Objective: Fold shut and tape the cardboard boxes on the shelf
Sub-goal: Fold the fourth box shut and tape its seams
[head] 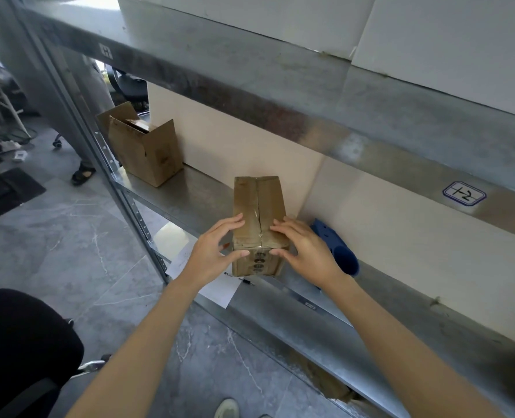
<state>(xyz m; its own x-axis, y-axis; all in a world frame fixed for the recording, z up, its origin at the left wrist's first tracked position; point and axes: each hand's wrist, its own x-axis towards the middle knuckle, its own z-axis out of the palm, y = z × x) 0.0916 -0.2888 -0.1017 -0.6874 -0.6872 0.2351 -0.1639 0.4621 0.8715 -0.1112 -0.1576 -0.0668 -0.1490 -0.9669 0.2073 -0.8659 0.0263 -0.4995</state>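
Grey metal shelf, beige panel behind it, grey stone-patterned floor below.

Fingers of my left hand: held close together, nearly straight, lying on the left top flap of the small brown cardboard box. Left thumb spread away from them, tip touching the box's front face just under the top edge. Right hand mirrors this: fingers together on the right flap, thumb tip on the front face. Neither hand curls around anything.

Box: upright, near the front edge of the shelf, both flaps down and meeting at a seam that runs front to back between my fingertips. Whether tape covers the seam, I cannot tell. Round printed marks on the front face.

Just right of the box, partly behind my right hand: a blue plastic tube-shaped object lying on the shelf.

Under and left of the box, overhanging the front edge: a white paper sheet with a dark pen on it.

Toward the shelf's left end, well apart: a second brown cardboard box, flaps standing open.

Upper shelf beam: one label reads "H", another "+2".

Lower left: black office chair.
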